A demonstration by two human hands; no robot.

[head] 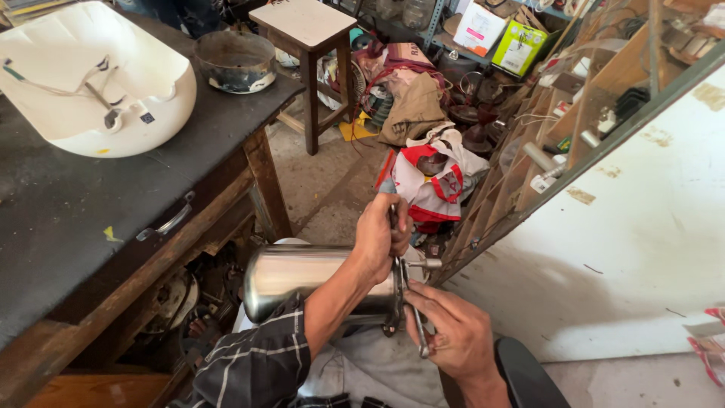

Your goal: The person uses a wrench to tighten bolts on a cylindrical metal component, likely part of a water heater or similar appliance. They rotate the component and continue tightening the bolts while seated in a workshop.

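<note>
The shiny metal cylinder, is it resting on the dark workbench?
No, the metal cylinder lies across the person's lap beside the workbench, held by the left hand and the right hand.

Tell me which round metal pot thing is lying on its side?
The shiny steel canister under the person's left hand lies on its side in the lap. The dark, dirty metal bowl stands upright on the black workbench.

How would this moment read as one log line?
left hand: grips tool on steel canister | right hand: holds metal handle | wooden workbench alongside
</note>
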